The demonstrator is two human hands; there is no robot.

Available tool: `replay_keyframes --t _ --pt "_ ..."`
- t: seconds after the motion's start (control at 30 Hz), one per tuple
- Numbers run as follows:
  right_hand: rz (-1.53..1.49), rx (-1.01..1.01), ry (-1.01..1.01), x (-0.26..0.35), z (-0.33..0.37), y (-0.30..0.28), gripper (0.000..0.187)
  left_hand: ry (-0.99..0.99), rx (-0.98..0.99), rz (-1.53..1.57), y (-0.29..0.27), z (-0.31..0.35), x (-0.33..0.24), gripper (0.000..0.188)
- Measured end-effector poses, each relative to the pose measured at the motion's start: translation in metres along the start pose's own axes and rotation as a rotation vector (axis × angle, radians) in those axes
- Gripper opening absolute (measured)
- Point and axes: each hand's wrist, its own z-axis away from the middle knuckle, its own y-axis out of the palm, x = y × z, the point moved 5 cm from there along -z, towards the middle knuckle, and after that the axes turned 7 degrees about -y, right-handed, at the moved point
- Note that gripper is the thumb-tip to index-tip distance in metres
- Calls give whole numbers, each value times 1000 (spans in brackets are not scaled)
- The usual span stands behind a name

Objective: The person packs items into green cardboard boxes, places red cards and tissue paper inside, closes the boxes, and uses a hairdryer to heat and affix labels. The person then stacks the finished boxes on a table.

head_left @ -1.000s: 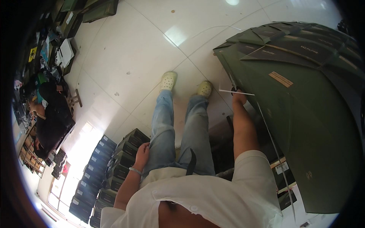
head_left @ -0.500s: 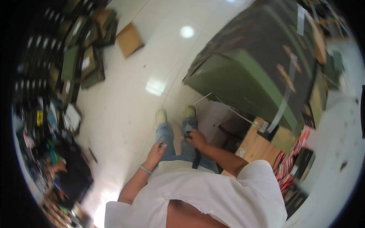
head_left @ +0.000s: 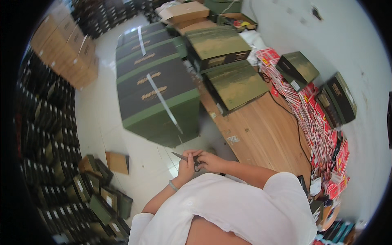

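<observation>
Nearer the body than the strapped green cartons (head_left: 147, 108), dark scissors (head_left: 179, 156) are being held: the blade base is being gripped by the closed left hand (head_left: 185, 167), the handles seemingly by the right hand (head_left: 209, 161), its exact hold being blurred. The tip is being pointed left, presumably clear of both palms. The cartons are apparently being bound by a white strap (head_left: 160, 98). Unlike half a second earlier, the hands are being held together.
</observation>
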Motion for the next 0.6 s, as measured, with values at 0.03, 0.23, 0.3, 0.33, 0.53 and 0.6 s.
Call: replay_keyframes --t 0.03,0.23,0.3,0.33,0.53,0.6 --pt "28 -102 -56 -6 7 -15 22 31 43 -5 14 -15 -8 23" --pt "162 -743 7 -66 55 -123 23 81 286 -235 91 -103 -58 41" --pt "32 -959 150 -97 77 -179 18 65 263 -378 100 -118 -65 46" --pt "-103 -1066 278 -103 92 -217 16 -20 261 -356 100 -123 -73 42" --pt "306 -1144 789 -278 171 -388 29 -40 194 -421 81 -137 -103 29" --pt "380 -1161 757 -307 164 -429 27 -97 136 -413 66 -137 -105 29"
